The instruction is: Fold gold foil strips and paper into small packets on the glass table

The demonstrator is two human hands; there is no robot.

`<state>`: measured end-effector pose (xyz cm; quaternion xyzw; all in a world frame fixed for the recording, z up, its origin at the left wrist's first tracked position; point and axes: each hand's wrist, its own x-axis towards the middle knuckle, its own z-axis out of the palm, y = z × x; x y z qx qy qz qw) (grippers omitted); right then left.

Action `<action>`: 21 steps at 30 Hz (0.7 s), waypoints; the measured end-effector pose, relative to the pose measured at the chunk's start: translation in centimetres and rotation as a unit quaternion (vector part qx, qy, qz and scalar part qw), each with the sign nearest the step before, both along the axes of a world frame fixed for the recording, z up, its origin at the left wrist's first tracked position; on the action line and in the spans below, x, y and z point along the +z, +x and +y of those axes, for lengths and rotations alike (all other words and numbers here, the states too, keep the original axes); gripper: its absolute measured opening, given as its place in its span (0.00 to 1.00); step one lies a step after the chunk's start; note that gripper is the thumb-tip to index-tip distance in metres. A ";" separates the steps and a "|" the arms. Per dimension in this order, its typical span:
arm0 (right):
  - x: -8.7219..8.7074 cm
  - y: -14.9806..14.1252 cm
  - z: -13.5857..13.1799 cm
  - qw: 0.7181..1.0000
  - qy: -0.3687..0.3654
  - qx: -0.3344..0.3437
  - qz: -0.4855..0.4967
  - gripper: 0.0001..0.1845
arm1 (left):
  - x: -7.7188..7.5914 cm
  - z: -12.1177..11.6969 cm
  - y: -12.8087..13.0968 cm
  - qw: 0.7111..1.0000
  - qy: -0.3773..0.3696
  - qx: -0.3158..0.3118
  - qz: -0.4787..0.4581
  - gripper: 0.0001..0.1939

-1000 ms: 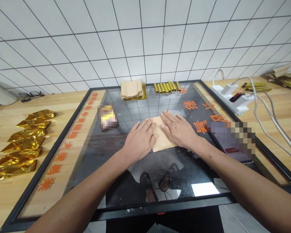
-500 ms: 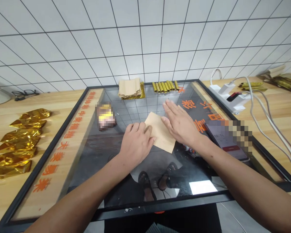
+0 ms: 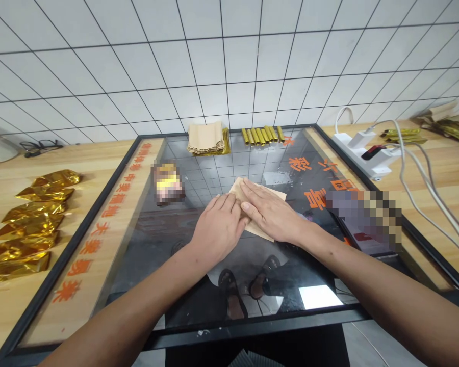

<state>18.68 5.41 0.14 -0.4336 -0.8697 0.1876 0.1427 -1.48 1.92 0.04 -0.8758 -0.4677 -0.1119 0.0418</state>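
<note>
A square of brown paper [image 3: 278,193] lies at a slant on the dark glass panel [image 3: 149,265], partly covered by both hands. At its left corner is my left hand [image 3: 219,221], fingers bent and pressed together, thumb tucked in, closed on the paper's edge. My right hand [image 3: 270,211] lies flat across the paper with fingers outstretched, its fingertips close beside the left fingers. What lies under the palms and fingers is hidden.
Behind stand a stack of brown paper [image 3: 205,137] and several gold rolls [image 3: 263,135]. Folded gold foil pieces [image 3: 32,221] lie left. A blurred-out packet [image 3: 168,184] sits on the glass. Right are a phone [image 3: 361,229], a white power strip [image 3: 367,155] and cables [image 3: 424,188].
My right hand has moved left and down from the paper's upper right side onto its middle, covering more of it. My left hand stays at the left corner.
</note>
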 end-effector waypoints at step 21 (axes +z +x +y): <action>-0.5 0.7 0.5 0.989 0.078 -0.038 -0.117 0.40 | 1.4 -0.7 0.5 0.996 0.048 0.001 0.070 0.20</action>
